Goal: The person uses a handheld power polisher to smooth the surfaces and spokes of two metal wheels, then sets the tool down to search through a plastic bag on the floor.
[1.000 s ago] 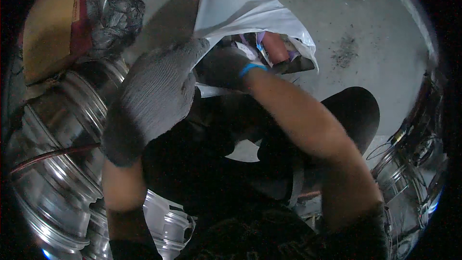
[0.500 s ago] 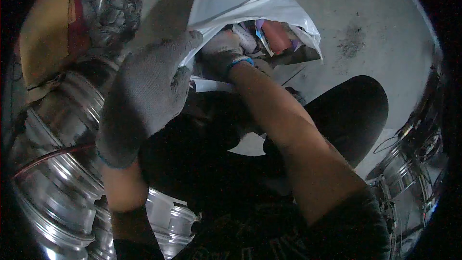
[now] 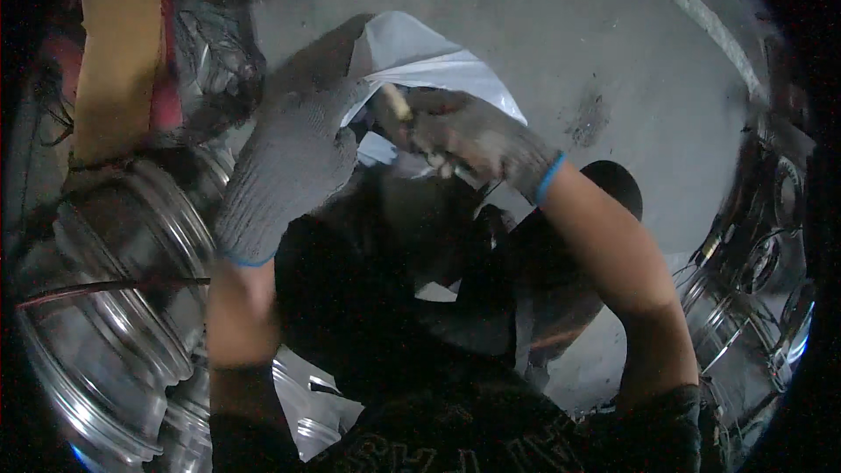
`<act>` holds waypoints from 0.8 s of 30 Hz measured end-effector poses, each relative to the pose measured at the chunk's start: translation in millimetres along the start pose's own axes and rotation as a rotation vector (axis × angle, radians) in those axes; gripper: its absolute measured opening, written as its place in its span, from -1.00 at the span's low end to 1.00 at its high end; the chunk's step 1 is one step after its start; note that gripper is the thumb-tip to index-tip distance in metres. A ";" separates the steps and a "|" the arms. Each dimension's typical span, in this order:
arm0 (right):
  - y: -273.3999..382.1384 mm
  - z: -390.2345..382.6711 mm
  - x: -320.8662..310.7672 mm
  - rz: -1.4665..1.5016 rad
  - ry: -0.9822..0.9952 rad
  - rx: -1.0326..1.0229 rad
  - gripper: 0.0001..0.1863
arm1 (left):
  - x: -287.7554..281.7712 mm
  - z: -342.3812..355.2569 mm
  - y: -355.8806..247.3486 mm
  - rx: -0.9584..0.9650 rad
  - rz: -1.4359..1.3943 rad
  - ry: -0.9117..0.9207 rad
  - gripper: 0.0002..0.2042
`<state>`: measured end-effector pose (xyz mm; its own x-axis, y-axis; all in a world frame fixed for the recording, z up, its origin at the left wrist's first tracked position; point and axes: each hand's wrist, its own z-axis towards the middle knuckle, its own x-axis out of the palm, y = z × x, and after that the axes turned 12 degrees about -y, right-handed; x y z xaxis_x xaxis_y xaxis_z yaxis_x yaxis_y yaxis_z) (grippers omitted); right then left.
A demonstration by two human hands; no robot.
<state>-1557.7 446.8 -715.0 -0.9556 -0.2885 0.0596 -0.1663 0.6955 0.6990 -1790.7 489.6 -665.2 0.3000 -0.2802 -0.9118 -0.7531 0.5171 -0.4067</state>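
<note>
My left hand (image 3: 293,162), in a grey knit work glove with a blue cuff edge, pinches the rim of a white plastic bag (image 3: 420,54). The bag's upper part is raised beyond both hands. My right hand (image 3: 477,136), gloved alike, is curled in front of the bag's mouth and blurred by motion. A small pale tan piece (image 3: 397,103) shows at its fingertips; its kind is unclear. Below the fingers, a whitish scrap (image 3: 377,149) lies at the bag opening. The rest of the contents is hidden by my hands and shadow.
Several shiny metal wheel rims (image 3: 123,298) are stacked at my left, with a thin reddish hose (image 3: 114,291) across them. A tan cardboard piece (image 3: 118,79) and a dark plastic bundle (image 3: 215,52) lie beyond. More metal parts (image 3: 745,315) stand at the right on the grey floor (image 3: 526,17).
My right hand has come up out of the bag, to the right, with a pale piece now at its fingertips. The bag sits lower in view; my left hand still holds its rim.
</note>
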 end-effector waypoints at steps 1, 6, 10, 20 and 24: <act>-3.7 -9.4 -10.4 0.194 0.005 0.142 -0.61 | -2.3 2.9 -3.6 0.010 0.002 -0.017 -0.59; -23.8 -40.7 -21.0 0.382 -0.074 0.110 -0.52 | -0.4 3.6 -1.8 0.012 0.019 0.005 -0.58; -54.3 -39.2 -29.3 0.644 -0.070 0.040 -0.42 | -1.7 10.0 -7.1 -0.042 -0.024 0.008 -0.58; -27.5 -41.4 -30.4 0.323 -0.144 -0.260 -0.69 | -5.5 11.1 -12.7 -0.039 -0.096 0.017 -0.61; -10.3 -53.2 -28.2 -0.335 -0.477 -0.581 -0.63 | -13.9 17.7 -20.6 -0.103 -0.163 0.059 -0.64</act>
<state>-1516.1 412.8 -685.9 -0.8999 -0.0182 -0.4358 -0.4342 0.1324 0.8910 -1769.0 497.1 -645.1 0.3899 -0.4022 -0.8283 -0.7545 0.3761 -0.5378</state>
